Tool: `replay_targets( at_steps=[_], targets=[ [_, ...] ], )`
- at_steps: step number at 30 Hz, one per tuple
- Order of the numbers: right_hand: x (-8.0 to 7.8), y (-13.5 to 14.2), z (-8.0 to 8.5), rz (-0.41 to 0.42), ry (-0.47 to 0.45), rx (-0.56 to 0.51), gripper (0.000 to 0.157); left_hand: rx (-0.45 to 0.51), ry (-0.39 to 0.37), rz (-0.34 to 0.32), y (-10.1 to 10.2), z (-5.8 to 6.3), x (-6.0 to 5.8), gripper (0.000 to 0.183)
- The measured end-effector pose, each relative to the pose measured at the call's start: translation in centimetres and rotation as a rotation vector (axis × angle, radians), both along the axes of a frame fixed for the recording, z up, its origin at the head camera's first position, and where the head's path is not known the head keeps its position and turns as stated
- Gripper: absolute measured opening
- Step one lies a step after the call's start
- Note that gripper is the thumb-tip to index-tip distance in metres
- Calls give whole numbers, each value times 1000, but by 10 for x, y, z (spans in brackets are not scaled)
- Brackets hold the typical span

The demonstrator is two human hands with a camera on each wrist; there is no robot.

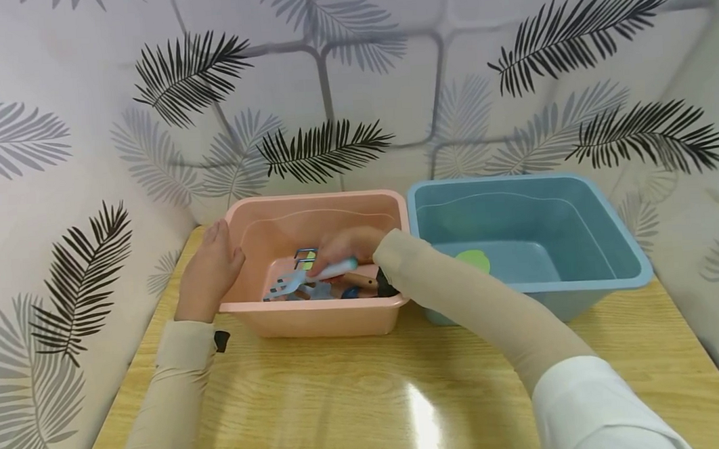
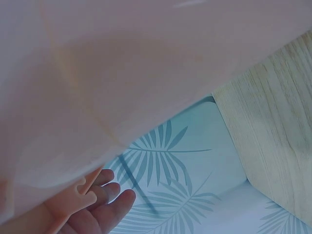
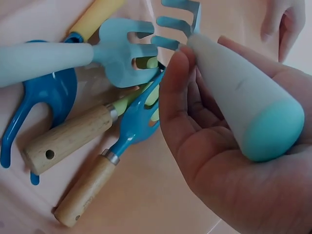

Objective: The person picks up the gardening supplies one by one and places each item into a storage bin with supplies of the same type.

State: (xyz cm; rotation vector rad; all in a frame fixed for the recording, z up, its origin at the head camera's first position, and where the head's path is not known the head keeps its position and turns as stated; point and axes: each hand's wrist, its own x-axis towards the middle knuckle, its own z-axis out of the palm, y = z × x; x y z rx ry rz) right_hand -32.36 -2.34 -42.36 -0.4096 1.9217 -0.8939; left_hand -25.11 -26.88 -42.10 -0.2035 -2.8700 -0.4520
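My right hand (image 1: pixel 351 245) reaches into the pink basin (image 1: pixel 315 318) and grips a small hand rake by its pale grey handle (image 3: pixel 239 87) with a teal end. The rake's light blue tines (image 3: pixel 179 23) point away from the palm. Beneath it lie several garden tools: a light blue fork (image 3: pixel 124 51) with a pale handle, a dark blue fork (image 3: pixel 136 122) with a wooden handle, and another wooden handle (image 3: pixel 73 139) joined to a green part. At the basin's left side, my left hand (image 1: pixel 210 276) holds the rim, fingers hooked under it in the left wrist view.
A blue basin (image 1: pixel 633 264) stands right beside the pink one, with a light green rounded thing (image 1: pixel 474 259) in it, partly behind my right forearm. Both basins rest on a wood-grain table (image 1: pixel 344 388). A leaf-patterned wall covering (image 1: pixel 383 94) rises close behind them.
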Motion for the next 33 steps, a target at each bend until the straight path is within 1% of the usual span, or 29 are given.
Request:
replay_targets(
  at_steps=[3,6,10,12,13,15,19,22,25,27,29,31,33],
  targets=[
    [2,-1,-3,4,4,-12,25,-3,-1,-1,0,-1,1,59],
    [3,-1,-3,-20,-38,-21,24,-6,4,-4,0,-1,1,59],
    [4,-2,-2,-53,-131,-9,26,-10,11,-7,1,0,1,59],
    [3,-2,-1,-40,-133,12,26,-8,19,-11,1,0,1,58],
    [4,-2,-1,-25,-128,10,27,-8,21,-12,1,0,1,58],
    [4,-1,-2,-23,-124,-3,26,-6,23,-13,1,-1,0,58],
    [5,-2,-3,-67,-127,-48,25,-6,6,-6,1,0,1,59],
    [5,-3,-3,-105,-144,-53,24,-6,-9,1,1,0,2,59],
    [4,-3,-4,-117,-153,-48,24,-3,-10,1,1,1,2,59],
    [3,-3,-5,-124,-145,-51,23,-1,-11,0,1,0,1,59],
    [2,-3,-5,-117,-115,-47,21,0,-14,2,1,0,1,60],
    [1,-3,-5,-96,-65,-37,22,0,-20,5,0,0,1,60],
    [0,-2,-5,-69,7,-18,22,0,-26,10,0,0,0,60]
  ],
)
